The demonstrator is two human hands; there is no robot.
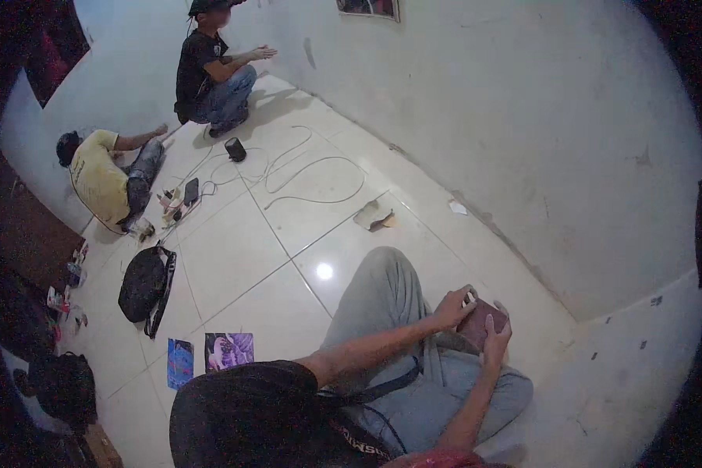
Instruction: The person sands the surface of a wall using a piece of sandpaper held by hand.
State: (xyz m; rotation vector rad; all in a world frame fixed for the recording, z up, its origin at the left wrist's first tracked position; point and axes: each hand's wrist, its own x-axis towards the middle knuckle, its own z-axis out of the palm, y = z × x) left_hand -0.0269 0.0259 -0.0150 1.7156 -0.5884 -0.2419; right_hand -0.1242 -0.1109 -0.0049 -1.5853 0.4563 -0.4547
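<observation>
Between both hands I hold a reddish-brown sheet (475, 329), which looks like sandpaper, above my bent legs. My left hand (456, 308) grips its upper left edge. Along the right edge my right hand (496, 338) has its thumb across the face of the sheet. My legs, in grey trousers (380, 292), are folded beneath. On the tiles beyond my knee lies a torn, curled beige sheet (374, 215).
One person (216, 76) squats by the far wall; another (102, 175) sits on the left. A loose cable (316, 200), a dark cylindrical device (235, 150) and a black bag (146, 284) lie on the floor. Two printed pictures (229, 351) are beside me. A wall (561, 146) rises on the right.
</observation>
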